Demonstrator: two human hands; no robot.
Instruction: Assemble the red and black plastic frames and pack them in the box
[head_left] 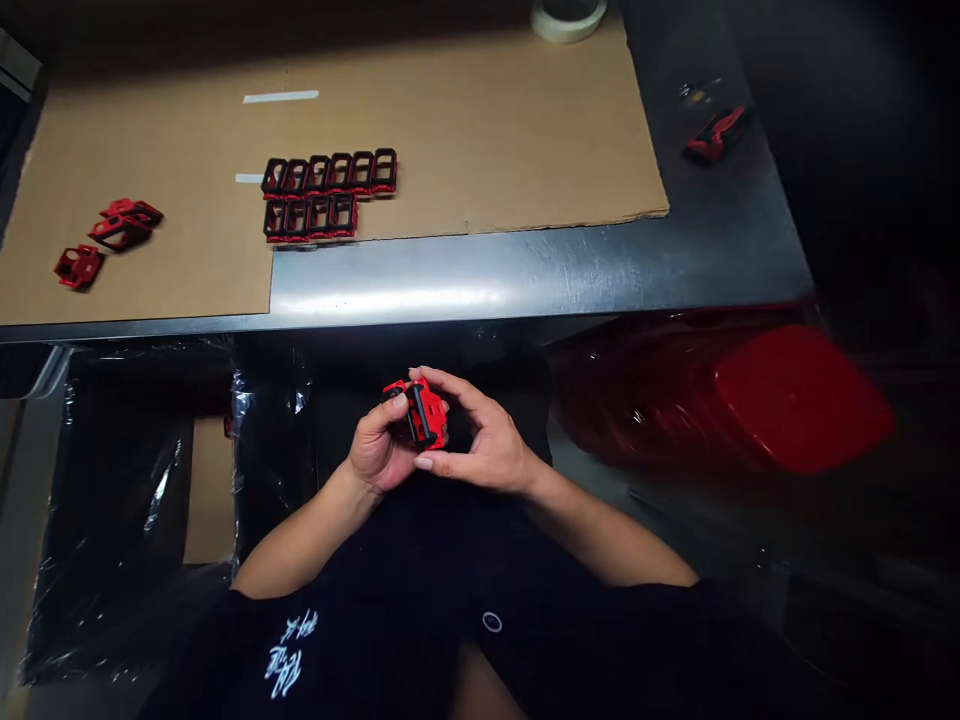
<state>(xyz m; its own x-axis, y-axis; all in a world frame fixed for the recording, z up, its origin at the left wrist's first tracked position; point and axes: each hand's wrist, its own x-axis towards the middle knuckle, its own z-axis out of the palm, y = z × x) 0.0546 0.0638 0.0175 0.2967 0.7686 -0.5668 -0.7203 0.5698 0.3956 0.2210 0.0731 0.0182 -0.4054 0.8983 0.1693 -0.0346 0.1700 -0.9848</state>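
Both hands meet in front of my body, below the bench edge. Between the thumb and fingers of my right hand (491, 440) is a red-and-black plastic frame part (430, 412), tilted with its red side outward. My left hand (377, 447) closes on its left side, thumb on a black edge. More red and black plastic shows by the left thumb; whether it is a second part I cannot tell. On the bench's cardboard sheet (480, 130), similar black-and-red frames (330, 195) stand in two neat rows.
Several loose red parts (124, 225) lie on the cardboard at left. A tape roll (568, 20) sits at the back, and a red-and-black piece (716, 135) rests on the metal bench (517, 275) at right. Below are a red container (802, 400) and black plastic wrapping (142, 480).
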